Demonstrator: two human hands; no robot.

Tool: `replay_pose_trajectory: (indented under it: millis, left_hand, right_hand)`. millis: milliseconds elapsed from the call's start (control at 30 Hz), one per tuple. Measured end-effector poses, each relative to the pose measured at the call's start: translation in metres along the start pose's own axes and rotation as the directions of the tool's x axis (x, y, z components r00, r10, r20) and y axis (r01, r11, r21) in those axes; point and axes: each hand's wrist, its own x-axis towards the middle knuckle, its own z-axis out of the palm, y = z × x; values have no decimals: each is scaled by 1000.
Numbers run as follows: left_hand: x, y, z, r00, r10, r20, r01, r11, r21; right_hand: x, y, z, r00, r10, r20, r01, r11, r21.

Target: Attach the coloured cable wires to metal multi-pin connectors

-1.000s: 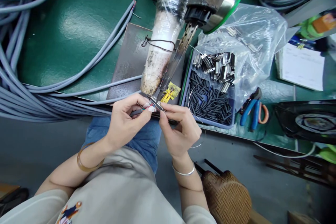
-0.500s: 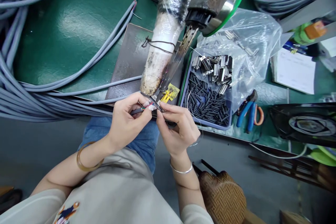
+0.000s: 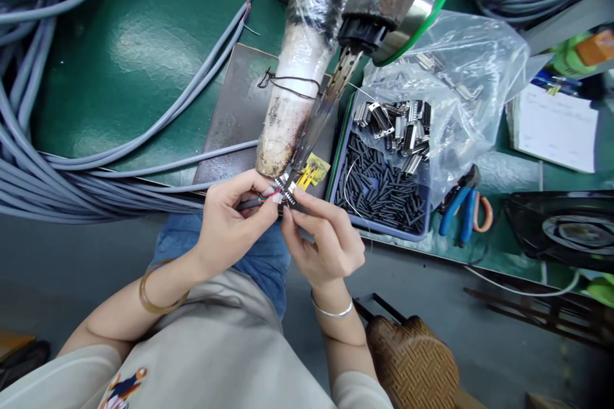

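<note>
My left hand pinches the stripped end of a grey cable, whose thin coloured wires fan out at its fingertips. A small metal pin connector lies between both hands. My right hand has its thumb and fingers closed on the connector's right side; how far they wrap it is hidden. Just above, the tip of a mounted soldering iron points down at the connector and wires. Beside the iron stands a wrapped white pipe, its sooty mouth close over my left fingertips.
A blue tray holds short black sleeves and metal connectors. A thin wire loops over it from a green-rimmed spool. Cutters and a notepad lie right. Grey cables crowd the left. Yellow clip pieces sit near the iron.
My right fingers have shifted slightly down and left, and more of the connector shows. My left hand stays almost in place. The view has turned a little, shifting the right-side things outward.
</note>
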Motion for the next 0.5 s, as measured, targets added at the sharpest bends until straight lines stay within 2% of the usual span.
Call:
replay_pose_trajectory:
  millis: [67, 133, 233, 300, 400, 467, 500]
  left_hand:
    - [-1, -2, 0, 999, -44, 16, 44, 999, -16]
    - [-2, -3, -1, 996, -82, 23, 83, 996, -23]
    - [-4, -2, -2, 991, -128, 35, 129, 991, -45]
    - [-4, -1, -4, 986, -161, 49, 164, 983, -81]
    - [-2, 0, -10, 968, -228, 104, 242, 956, -165]
    - [-1, -1, -16, 951, -267, 156, 297, 928, -225]
    - [-1, -2, -19, 941, -286, 184, 325, 913, -246]
  right_hand:
    - [-3, 1, -1, 999, -44, 23, 45, 998, -39]
    - [-6, 2, -4, 998, -39, 47, 39, 999, -14]
    - [-8, 1, -15, 992, 112, 57, -119, 982, 146]
    - [-8, -2, -24, 969, 246, -3, -236, 932, 274]
    - [-10, -9, -33, 891, 412, -191, -309, 858, 411]
    - [-14, -15, -34, 859, 449, -245, -332, 854, 400]
    - [-16, -18, -33, 869, 437, -233, -340, 868, 362]
